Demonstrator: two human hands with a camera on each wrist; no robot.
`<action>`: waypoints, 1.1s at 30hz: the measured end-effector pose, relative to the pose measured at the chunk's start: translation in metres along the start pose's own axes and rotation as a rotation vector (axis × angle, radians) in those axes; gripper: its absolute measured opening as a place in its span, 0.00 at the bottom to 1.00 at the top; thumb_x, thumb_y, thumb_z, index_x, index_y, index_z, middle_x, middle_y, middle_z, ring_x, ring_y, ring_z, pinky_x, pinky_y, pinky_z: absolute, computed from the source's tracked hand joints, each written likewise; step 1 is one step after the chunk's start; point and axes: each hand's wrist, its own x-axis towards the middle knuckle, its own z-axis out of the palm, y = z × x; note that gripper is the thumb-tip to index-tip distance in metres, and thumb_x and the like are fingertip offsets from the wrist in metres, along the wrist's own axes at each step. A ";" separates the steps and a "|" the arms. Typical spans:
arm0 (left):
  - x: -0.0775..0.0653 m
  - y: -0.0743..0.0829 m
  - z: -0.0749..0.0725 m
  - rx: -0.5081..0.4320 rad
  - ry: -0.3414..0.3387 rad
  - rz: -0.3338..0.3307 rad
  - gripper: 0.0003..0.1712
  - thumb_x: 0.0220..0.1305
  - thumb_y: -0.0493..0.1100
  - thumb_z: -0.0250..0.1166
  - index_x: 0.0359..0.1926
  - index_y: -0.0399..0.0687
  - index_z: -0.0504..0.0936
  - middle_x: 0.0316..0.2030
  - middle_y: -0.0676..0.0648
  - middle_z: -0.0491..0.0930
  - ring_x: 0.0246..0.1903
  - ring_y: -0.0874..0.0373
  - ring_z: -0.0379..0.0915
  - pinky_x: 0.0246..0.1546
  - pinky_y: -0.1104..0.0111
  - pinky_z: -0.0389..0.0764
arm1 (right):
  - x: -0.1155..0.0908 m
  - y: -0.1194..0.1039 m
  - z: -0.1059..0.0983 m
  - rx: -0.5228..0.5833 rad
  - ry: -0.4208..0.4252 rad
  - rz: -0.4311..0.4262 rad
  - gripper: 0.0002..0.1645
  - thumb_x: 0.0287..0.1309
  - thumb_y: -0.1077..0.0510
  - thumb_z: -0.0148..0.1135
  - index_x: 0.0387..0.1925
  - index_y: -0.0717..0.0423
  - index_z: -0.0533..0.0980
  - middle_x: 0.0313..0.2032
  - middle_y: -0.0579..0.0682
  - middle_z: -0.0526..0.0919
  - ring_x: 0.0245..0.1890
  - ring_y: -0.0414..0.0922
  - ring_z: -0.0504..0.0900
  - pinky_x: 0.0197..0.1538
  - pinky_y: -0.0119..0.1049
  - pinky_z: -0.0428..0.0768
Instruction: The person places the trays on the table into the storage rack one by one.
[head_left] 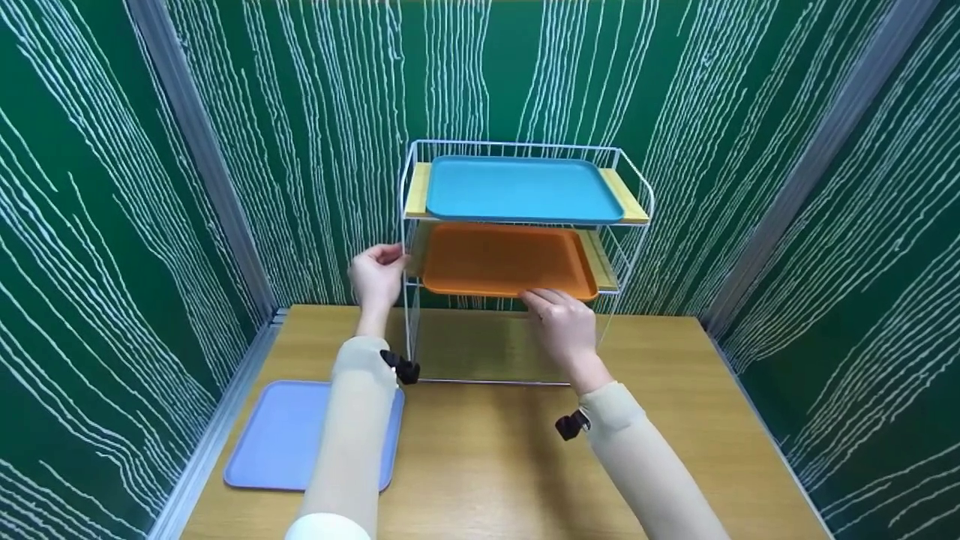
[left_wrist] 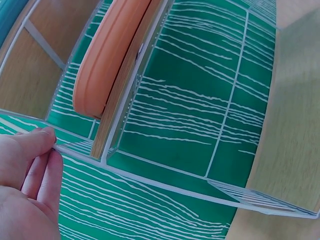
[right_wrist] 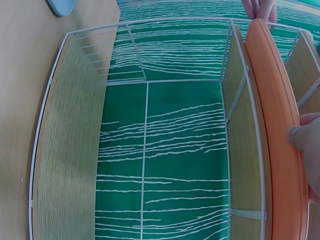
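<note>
A white wire rack with wooden shelves stands on the table. On its middle shelf lies an orange tray, its front edge along the shelf's front. My right hand grips that front edge right of its middle; the right wrist view shows the thumb against the rim. My left hand pinches the rack's front left post, and in the left wrist view the thumb and fingers meet at the white wire. A blue tray rests on the top shelf.
A periwinkle tray lies flat on the wooden table at the front left, partly covered by my left sleeve. The rack's bottom shelf sits low near the tabletop. Green walls with white streaks enclose the back and sides.
</note>
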 end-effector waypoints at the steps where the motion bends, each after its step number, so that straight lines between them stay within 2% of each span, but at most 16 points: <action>1: 0.000 0.000 0.000 0.000 -0.001 0.000 0.07 0.69 0.34 0.74 0.47 0.43 0.92 0.45 0.45 0.90 0.46 0.54 0.86 0.52 0.62 0.87 | 0.001 0.001 0.001 0.001 -0.008 0.009 0.09 0.67 0.61 0.75 0.47 0.52 0.92 0.45 0.50 0.93 0.43 0.52 0.92 0.45 0.50 0.90; 9: 0.000 0.002 -0.001 -0.031 -0.013 -0.013 0.07 0.70 0.36 0.74 0.48 0.43 0.91 0.49 0.39 0.90 0.47 0.52 0.86 0.54 0.60 0.87 | 0.009 0.008 0.011 0.014 -0.038 0.079 0.10 0.68 0.61 0.73 0.48 0.50 0.91 0.45 0.48 0.93 0.42 0.52 0.91 0.40 0.49 0.90; 19: 0.000 0.001 0.000 -0.032 -0.021 -0.034 0.07 0.71 0.35 0.73 0.48 0.42 0.91 0.51 0.37 0.89 0.50 0.51 0.86 0.56 0.61 0.86 | 0.010 0.015 0.023 0.041 -0.063 0.139 0.12 0.70 0.64 0.70 0.49 0.48 0.91 0.48 0.48 0.92 0.45 0.54 0.91 0.37 0.55 0.89; 24: 0.001 0.001 0.001 -0.012 -0.004 -0.011 0.07 0.70 0.34 0.73 0.47 0.41 0.91 0.48 0.39 0.90 0.48 0.51 0.86 0.53 0.61 0.87 | 0.011 0.016 0.023 0.048 -0.083 0.154 0.12 0.73 0.63 0.67 0.51 0.48 0.91 0.49 0.48 0.92 0.46 0.53 0.90 0.41 0.53 0.89; 28: 0.000 0.000 0.002 0.013 -0.001 -0.015 0.07 0.70 0.34 0.73 0.47 0.42 0.91 0.46 0.43 0.90 0.46 0.53 0.86 0.51 0.62 0.87 | 0.011 0.017 0.023 0.065 -0.126 0.189 0.12 0.75 0.59 0.67 0.52 0.48 0.90 0.50 0.48 0.91 0.47 0.52 0.90 0.48 0.51 0.89; 33: 0.000 -0.001 0.002 0.016 0.010 -0.007 0.07 0.70 0.34 0.73 0.48 0.42 0.91 0.46 0.43 0.90 0.47 0.53 0.86 0.51 0.62 0.87 | 0.013 0.018 0.024 0.045 -0.141 0.189 0.11 0.74 0.61 0.66 0.49 0.48 0.91 0.50 0.48 0.91 0.46 0.52 0.90 0.45 0.53 0.89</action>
